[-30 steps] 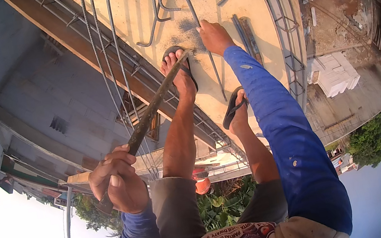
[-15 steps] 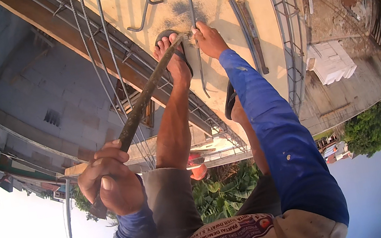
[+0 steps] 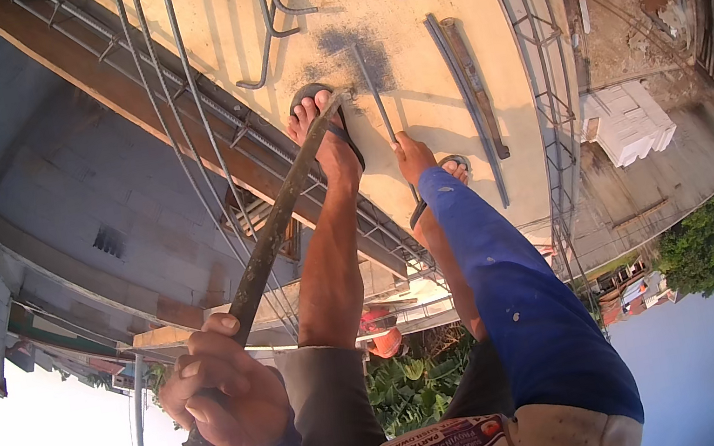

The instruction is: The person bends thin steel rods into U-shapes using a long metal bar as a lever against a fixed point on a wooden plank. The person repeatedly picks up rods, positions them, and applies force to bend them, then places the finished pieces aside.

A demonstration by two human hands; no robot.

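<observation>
My left hand (image 3: 225, 382) is closed round a long, dark, rough metal bar (image 3: 277, 222), which slants away to the right. Its far tip is by the toes of my left foot, and a flared end sticks out below my fist. My right hand (image 3: 412, 157) grips a thin steel rod (image 3: 371, 83) whose far end reaches a dark smudge on the pale board (image 3: 312, 65). To the right of the rod lie a straight dark bar (image 3: 464, 101) and, beside it, a rusty metal tool (image 3: 474, 85). Several bent steel rods (image 3: 276, 19) lie at the far side.
My sandalled left foot (image 3: 328, 133) and right foot (image 3: 453, 174) stand on the board. Rebar cages (image 3: 539, 41) run along its right and left sides. Long upright rods (image 3: 166, 94) cross the left edge, beyond which lies a lower floor (image 3: 84, 174). White blocks (image 3: 628, 121) sit far right.
My right hand has drawn nearer to me with the steel rod, whose far end has come down off the bent rods. My left hand has lowered slightly, still gripping the bar.
</observation>
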